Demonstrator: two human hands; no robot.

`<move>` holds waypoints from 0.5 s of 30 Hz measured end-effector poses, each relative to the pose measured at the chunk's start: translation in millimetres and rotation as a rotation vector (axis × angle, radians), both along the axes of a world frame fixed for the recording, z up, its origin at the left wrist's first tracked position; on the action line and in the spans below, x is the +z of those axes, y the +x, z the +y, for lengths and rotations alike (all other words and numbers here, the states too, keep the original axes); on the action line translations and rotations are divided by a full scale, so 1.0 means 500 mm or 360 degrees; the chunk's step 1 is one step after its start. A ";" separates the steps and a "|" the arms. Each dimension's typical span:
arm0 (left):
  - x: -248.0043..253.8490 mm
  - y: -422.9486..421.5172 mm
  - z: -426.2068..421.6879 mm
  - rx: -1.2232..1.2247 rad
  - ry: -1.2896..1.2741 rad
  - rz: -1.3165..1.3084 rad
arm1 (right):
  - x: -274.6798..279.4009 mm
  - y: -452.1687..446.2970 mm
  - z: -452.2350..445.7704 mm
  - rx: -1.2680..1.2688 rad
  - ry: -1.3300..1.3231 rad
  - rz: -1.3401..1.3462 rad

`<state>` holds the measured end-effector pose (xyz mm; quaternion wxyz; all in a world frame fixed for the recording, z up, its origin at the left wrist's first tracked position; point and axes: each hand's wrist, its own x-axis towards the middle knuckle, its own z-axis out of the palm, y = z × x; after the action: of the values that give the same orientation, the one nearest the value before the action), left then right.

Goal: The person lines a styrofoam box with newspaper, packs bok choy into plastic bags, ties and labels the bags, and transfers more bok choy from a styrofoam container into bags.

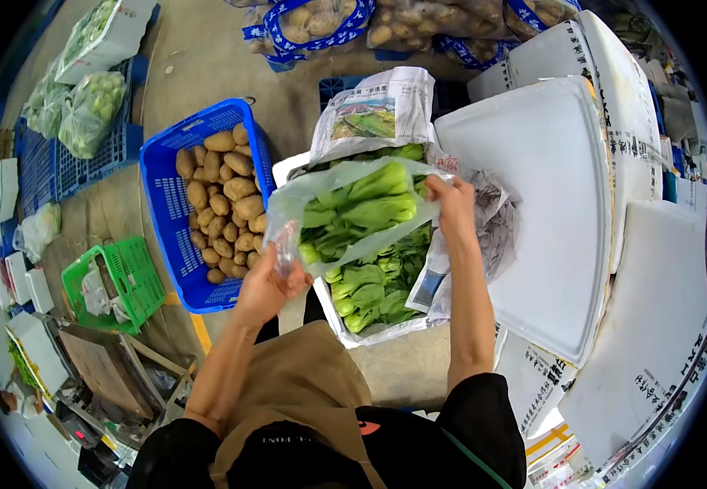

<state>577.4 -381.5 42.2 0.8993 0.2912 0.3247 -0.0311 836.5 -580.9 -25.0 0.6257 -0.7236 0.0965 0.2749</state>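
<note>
A clear plastic bag (282,213) with several heads of bok choy (367,200) in it hangs between my two hands. My left hand (270,284) is closed on the bag's lower left edge. At the upper right, my right hand (451,198) pinches the bag's other edge. Below the bag stands a white foam box (339,330) lined with newspaper, filled with more bok choy (374,292). A newspaper sheet (370,114) is folded back over the box's far side, and crumpled paper (484,224) lies along its right side.
Left of the box is a blue crate (176,232) of potatoes (227,196). A foam lid (533,196) leans against stacked foam boxes on the right. Further left are a green basket (137,281) and bagged vegetables (92,110) on blue pallets. Potato sacks (313,24) lie at the back.
</note>
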 end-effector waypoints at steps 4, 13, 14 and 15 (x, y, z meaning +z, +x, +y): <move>0.008 0.019 0.031 0.0014 0.0022 -0.0011 | 0.058 -0.011 -0.030 -0.0088 0.0084 -0.0058; -0.007 0.045 0.022 0.0045 0.0068 -0.0119 | 0.052 -0.112 -0.091 0.0127 -0.1154 -0.2034; -0.004 0.044 0.018 0.0034 0.0078 -0.0109 | 0.036 -0.154 -0.111 0.0412 -0.1075 -0.1982; -0.003 0.046 0.014 0.0026 0.0091 -0.0105 | -0.010 -0.212 -0.131 0.0645 -0.0950 -0.1596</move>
<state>600.3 -374.7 40.8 0.9011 0.3149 0.2980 -0.0047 730.7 -646.4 -29.8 0.3007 -0.9126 -0.2761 -0.0243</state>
